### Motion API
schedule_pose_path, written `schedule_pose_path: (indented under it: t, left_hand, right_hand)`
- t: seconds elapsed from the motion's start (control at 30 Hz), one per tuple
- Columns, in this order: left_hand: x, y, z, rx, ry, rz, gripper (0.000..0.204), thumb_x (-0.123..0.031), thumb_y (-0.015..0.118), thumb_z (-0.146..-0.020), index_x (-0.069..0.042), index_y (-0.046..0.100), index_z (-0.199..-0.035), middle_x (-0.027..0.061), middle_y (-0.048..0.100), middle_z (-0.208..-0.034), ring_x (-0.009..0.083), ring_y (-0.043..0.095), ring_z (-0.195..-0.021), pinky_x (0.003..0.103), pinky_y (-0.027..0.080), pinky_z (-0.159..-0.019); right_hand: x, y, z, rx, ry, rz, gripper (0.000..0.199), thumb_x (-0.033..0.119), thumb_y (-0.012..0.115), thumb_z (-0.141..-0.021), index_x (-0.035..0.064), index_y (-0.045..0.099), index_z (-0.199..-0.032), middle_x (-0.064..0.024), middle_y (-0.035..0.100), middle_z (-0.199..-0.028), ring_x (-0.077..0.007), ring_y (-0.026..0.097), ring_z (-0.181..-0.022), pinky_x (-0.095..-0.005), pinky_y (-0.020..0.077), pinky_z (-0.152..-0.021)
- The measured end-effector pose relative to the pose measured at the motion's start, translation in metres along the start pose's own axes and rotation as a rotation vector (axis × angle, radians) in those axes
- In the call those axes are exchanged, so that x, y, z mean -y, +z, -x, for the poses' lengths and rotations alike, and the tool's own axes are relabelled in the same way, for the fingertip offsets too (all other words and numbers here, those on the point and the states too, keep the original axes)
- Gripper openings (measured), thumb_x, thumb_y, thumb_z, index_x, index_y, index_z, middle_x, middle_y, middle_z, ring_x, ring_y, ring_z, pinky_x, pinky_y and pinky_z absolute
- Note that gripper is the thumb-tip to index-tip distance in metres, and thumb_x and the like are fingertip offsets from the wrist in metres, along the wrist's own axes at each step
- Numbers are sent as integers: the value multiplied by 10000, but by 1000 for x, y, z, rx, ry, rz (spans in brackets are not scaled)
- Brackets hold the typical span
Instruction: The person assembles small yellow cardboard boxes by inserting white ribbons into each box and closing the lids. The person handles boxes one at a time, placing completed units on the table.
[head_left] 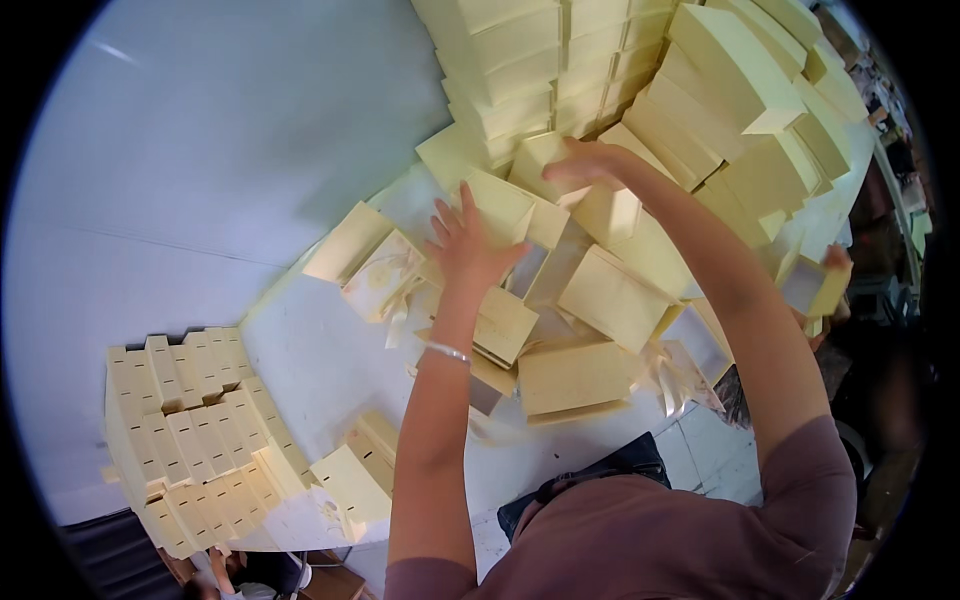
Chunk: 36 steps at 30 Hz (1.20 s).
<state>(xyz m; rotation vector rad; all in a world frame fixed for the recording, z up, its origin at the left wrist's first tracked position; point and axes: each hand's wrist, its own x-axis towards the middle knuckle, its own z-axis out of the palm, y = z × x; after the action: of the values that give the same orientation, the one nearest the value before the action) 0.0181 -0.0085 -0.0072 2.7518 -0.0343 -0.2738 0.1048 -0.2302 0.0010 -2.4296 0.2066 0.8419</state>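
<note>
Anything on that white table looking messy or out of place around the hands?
Yes. Pale yellow cardboard boxes lie jumbled at odd angles below the left hand and right hand, some open, with cream ribbons trailing loose. The stacked boxes behind stand tidy.

My hands' path ahead blocked: tall stack of pale yellow boxes (600, 60) against wall. Loose boxes (590, 300) crowd middle. I see bare white tabletop (310, 360) left; flat-box pile (190, 430) beyond.

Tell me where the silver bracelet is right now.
In the head view the silver bracelet sits on the left wrist, just below the left hand, left of centre above the heap of pale yellow boxes on the white table.
</note>
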Motion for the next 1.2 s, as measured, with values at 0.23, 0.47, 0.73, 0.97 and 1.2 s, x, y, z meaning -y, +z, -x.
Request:
schedule_pose_path:
  t: [0.23, 0.47, 0.73, 0.97, 1.2]
  left_hand:
    - [-7, 0, -22, -177, 174, 436, 1094, -222, 821, -587, -106, 109, -1409, 211, 335, -1318, 344, 381, -1210, 445, 345, -995]
    - [105, -107, 105, -488, -50, 1258, 621, -173, 581, -802, -6, 330, -1345, 136, 434, -1293, 229, 418, -1196, 382, 355, -1004]
    - [248, -124, 351, -687, -690, 1205, 750, -401, 543, -827, -95, 201, -1420, 121, 401, -1346, 271, 418, -1198, 470, 339, -983]
    - [258, -64, 391, -317, -700, 1063, 769, -363, 554, -812, -203, 144, -1443, 82, 475, -1252, 204, 476, -1101, 363, 433, -828]
    - [337, -82, 365, -234, -872, 1351, 743, -548, 532, -813, -130, 309, -1386, 62, 502, -1248, 192, 489, -1098, 358, 383, -892]
  right_hand:
    - [-25, -7, 7, 23, -170, -287, 845, 369, 686, -626, 21, 372, -1330, -171, 507, -1248, -286, 502, -1128, -371, 410, -926]
    - [-31, -9, 20, -75, -143, -466, 523, 274, 673, -666, 21, 571, -1114, -106, 612, -1029, -190, 565, -934, -309, 451, -791]
    - [-64, -46, 100, -168, -127, -327, 546, 284, 606, -703, 61, 454, -1177, -66, 509, -1080, -170, 458, -1058, -304, 333, -945]
    - [-37, 27, 251, -326, -419, -728, 776, 288, 646, -666, -7, 349, -1320, -109, 469, -1254, -198, 467, -1140, -326, 376, -951]
    - [55, 277, 276, 567, -357, -1517, 659, 221, 663, -689, 29, 419, -1271, -79, 545, -1192, -199, 521, -1090, -358, 405, -933]
